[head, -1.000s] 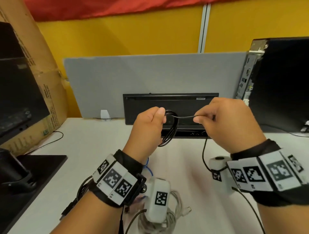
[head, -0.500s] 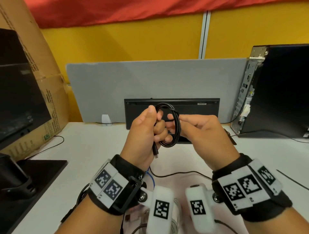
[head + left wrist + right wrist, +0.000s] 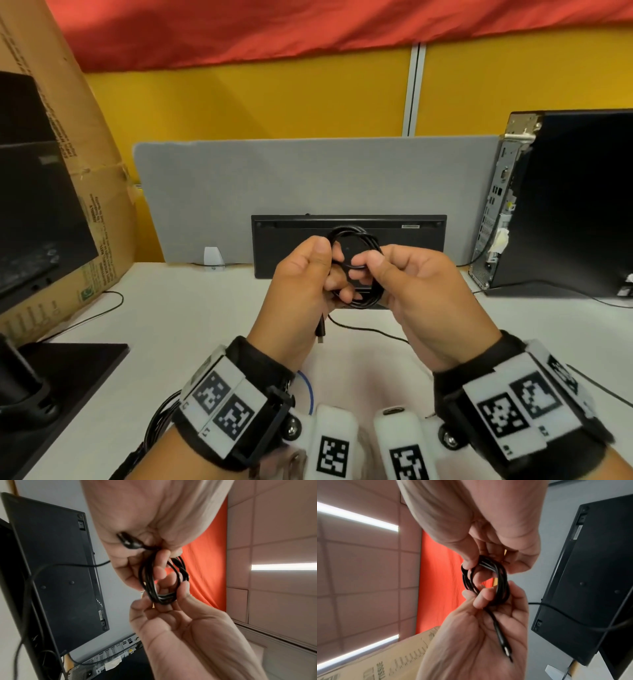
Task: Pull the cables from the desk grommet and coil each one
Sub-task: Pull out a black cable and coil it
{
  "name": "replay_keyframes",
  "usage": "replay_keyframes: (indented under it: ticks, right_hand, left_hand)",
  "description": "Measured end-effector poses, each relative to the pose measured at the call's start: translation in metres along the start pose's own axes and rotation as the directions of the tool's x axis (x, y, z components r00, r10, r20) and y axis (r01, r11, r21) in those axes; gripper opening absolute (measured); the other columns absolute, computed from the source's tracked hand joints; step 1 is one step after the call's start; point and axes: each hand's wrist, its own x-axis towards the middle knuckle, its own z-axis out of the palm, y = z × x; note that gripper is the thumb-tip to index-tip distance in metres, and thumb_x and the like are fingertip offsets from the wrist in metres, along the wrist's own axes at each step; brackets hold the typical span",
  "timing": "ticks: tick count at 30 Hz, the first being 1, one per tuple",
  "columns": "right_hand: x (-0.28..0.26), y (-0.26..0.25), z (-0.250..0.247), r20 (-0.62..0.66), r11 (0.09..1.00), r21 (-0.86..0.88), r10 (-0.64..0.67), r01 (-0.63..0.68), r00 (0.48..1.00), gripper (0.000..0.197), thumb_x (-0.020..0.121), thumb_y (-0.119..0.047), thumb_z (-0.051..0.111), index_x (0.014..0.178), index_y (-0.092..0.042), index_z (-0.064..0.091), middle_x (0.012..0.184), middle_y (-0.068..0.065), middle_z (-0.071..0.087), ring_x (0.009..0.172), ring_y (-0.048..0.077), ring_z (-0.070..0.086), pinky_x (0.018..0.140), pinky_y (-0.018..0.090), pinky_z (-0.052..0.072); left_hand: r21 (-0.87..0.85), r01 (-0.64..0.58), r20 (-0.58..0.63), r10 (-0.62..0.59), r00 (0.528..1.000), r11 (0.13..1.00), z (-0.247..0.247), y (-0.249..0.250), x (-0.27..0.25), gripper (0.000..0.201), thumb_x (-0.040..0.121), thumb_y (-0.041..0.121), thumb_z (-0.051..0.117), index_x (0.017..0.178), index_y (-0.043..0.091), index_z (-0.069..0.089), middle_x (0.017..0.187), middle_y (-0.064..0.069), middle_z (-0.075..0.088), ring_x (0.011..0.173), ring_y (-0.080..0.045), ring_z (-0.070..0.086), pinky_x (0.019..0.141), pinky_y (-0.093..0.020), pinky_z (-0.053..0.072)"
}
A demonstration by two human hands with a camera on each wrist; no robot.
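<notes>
Looked like smooth black rubbery plastic with a small shine on the cable (image 3: pixel 371 244). Ended in a shiny metal tip on its plug (image 3: pixel 506 652). Seemed matt, dark plastic on the keyboard back (image 3: pixel 411 236). Felt-like grey cloth on the divider (image 3: pixel 308 188). Rough brown cardboard on the box (image 3: pixel 68 144). Smooth, pale and matt on the counter (image 3: pixel 191 308). Bare grey metal on the computer's back (image 3: pixel 500 212). Soft red cloth up high (image 3: pixel 274 31).
</notes>
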Motion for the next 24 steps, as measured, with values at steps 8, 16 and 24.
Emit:
replay_keyframes:
  ticks: [8, 16, 24]
  right_hand:
    - [-0.003, -0.008, 0.001, 0.149, 0.973, 0.075, 0.206, -0.219, 0.967, 0.013, 0.086, -0.011, 0.063, 0.076, -0.007, 0.071, 0.08, 0.017, 0.063, 0.081, 0.028, 0.058, 0.083, 0.041, 0.048]
    - [0.004, -0.012, -0.026, -0.065, 0.921, -0.367, 0.119, -0.134, 0.991, 0.017, 0.09, 0.009, 0.057, 0.102, 0.0, 0.065, 0.076, 0.017, 0.071, 0.064, 0.029, 0.072, 0.057, 0.034, 0.061]
    - [0.01, -0.02, -0.034, -0.137, 0.982, 0.167, 0.113, -0.09, 0.984, 0.02, 0.1, -0.01, 0.047, 0.091, -0.003, 0.063, 0.051, 0.0, 0.037, 0.051, 0.013, 0.05, 0.066, 0.038, 0.059]
  left_hand:
    - [0.089, 0.001, 0.021, -0.003, 1.0, 0.996, 0.002, -0.001, 0.001, 0.037, 0.105, 0.029, 0.034, 0.083, 0.01, 0.056, 0.059, -0.004, 0.052, 0.057, -0.017, 0.049, 0.064, -0.03, 0.049]
    - [0.047, -0.093, -0.226, 0.101, 0.969, 0.995, -0.003, 0.005, 0.005, 0.034, 0.106, 0.022, 0.029, 0.077, 0.014, 0.045, 0.052, 0.005, 0.032, 0.052, -0.013, 0.041, 0.074, -0.035, 0.047]
    - [0.18, 0.023, -0.155, 0.006, 0.988, 0.983, -0.008, 0.004, 0.003, 0.033, 0.104, 0.012, 0.037, 0.086, 0.01, 0.065, 0.073, -0.002, 0.07, 0.08, -0.016, 0.067, 0.092, -0.034, 0.054]
